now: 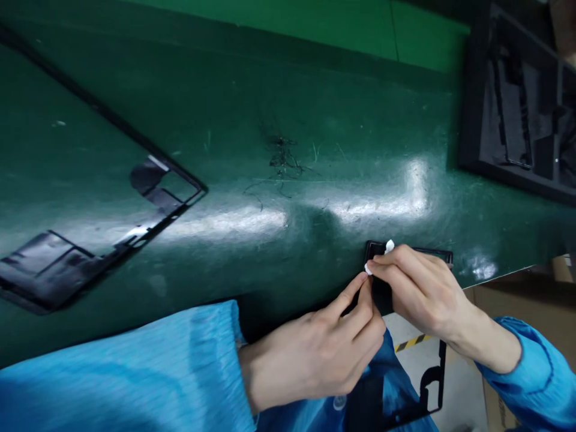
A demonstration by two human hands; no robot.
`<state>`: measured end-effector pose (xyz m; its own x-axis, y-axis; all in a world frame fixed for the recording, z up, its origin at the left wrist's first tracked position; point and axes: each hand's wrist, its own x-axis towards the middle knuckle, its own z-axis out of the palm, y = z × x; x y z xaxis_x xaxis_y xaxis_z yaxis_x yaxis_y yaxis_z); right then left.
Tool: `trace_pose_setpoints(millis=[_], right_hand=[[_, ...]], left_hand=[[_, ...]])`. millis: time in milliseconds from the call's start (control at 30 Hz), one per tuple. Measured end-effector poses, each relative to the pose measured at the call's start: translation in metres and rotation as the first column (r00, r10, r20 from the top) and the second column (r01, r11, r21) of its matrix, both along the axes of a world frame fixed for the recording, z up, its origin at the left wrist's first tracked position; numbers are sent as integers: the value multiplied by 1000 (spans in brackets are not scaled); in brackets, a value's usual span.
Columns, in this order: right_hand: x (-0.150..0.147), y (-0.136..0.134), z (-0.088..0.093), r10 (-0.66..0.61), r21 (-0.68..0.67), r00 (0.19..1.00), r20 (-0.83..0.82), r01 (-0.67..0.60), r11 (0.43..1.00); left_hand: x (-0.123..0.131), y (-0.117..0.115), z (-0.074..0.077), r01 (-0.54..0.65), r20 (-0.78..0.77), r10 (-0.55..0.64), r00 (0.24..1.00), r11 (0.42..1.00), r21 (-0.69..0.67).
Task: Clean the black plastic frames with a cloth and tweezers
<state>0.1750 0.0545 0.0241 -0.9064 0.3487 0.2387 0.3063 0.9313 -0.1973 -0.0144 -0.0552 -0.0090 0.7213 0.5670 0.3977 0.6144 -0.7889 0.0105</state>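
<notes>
A black plastic frame [434, 252] lies across the table's front edge, its lower part hanging over my lap. My left hand [321, 345] grips its left side, fingers bent and the index fingertip close to a small white piece [389, 245]. My right hand [420, 288] pinches this white piece over the frame's upper left corner; one bit sticks out above the fingers and another shows at the thumb tip. What exactly the white piece is I cannot make out. My fingers hide much of the frame's corner.
Another black frame [148, 231] lies on the left of the green table [252, 264]. A tangle of dark threads [282, 157] sits in the middle. At the far right stands a dark compartment tray [479, 138] with black parts inside. Cardboard [522, 318] shows below the table edge.
</notes>
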Motion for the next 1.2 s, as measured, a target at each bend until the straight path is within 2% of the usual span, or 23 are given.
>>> trace_pose_setpoints(millis=[100, 367, 567, 767, 933, 1067, 1200], right_hand=[[0, -3, -1, 2, 11, 1000, -2, -2, 1000], [-1, 3, -7, -82, 99, 996, -38, 85, 991], [2, -5, -7, -25, 75, 999, -38, 28, 997], [1, -2, -9, -89, 76, 995, -44, 92, 993], [2, -4, -10, -40, 68, 998, -58, 44, 997], [3, -3, -12, -97, 68, 992, -76, 102, 992], [4, -3, -14, -42, 59, 996, -82, 47, 997]], left_hand=[[1, 1, 0, -7, 8, 7, 1000, 1000, 3], [0, -1, -1, -6, 1, 6, 1000, 1000, -6], [1, -1, 0, -2, -3, 2, 1000, 1000, -4], [1, -1, 0, -11, -3, 11, 1000, 1000, -9], [1, -1, 0, -6, 0, 6, 1000, 1000, -7], [2, -1, 0, -17, 2, 17, 1000, 1000, 3], [2, -1, -1, -14, 3, 14, 1000, 1000, 0]])
